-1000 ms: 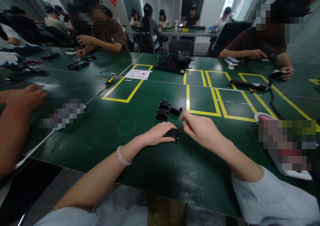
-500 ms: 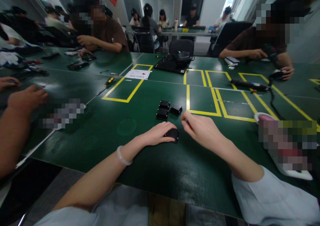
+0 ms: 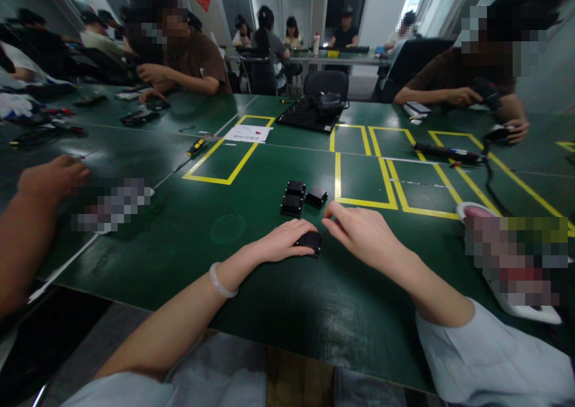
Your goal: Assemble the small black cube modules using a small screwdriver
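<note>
On the green table (image 3: 179,263), my left hand (image 3: 285,240) grips a small black block (image 3: 313,243) between thumb and fingers. Just right of that block, my right hand (image 3: 362,230) is closed in a pinch, with a thin dark piece at its fingertips that reaches toward the block's right edge; what it is cannot be made out. Beyond my left hand, two black blocks stand one behind the other, the nearer one (image 3: 291,205) touching the farther one (image 3: 296,187). A further black block (image 3: 316,197) sits beside them on the right.
A white tray (image 3: 505,302) lies at the right. Yellow tape rectangles mark the table ahead, with a paper sheet (image 3: 248,133), a screwdriver (image 3: 196,148) and a black panel (image 3: 308,116). Another person's hand (image 3: 49,182) rests at the left; people sit opposite.
My right hand has shifted very slightly left, toward the held block. My left hand keeps its place. At the left, another person's nearer hand has moved slightly and a farther hand has left view.
</note>
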Available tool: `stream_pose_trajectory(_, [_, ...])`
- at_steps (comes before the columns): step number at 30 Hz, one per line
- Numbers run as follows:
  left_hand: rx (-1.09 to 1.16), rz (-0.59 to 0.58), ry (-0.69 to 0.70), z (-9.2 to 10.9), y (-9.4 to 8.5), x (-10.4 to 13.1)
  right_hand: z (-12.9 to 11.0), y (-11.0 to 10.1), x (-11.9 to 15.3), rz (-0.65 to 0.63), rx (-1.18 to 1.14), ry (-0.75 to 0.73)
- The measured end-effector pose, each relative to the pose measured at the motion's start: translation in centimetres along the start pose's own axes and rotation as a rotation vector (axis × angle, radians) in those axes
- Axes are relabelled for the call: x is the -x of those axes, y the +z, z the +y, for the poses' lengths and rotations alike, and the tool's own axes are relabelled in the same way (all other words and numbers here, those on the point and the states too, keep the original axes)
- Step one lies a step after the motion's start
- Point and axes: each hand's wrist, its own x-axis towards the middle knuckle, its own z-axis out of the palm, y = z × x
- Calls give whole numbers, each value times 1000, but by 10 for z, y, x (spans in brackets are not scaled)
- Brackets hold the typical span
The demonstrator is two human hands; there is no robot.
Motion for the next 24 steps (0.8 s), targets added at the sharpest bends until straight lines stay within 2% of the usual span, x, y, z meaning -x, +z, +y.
stream_pose_trajectory(4, [11,0,4,1,-1,0,-1,-1,-1,-33,49,33])
stream_pose_trajectory(11, [7,6,6,0,1,0,-1,-1,0,24,-26,2])
stream_pose_trajectory(18, [1,1,-1,-2,1,0,-1,0,-2,-49,71,37])
stream_pose_trajectory(24, [10,6,1,0,1,0,-1,-1,0,2,-37,-7])
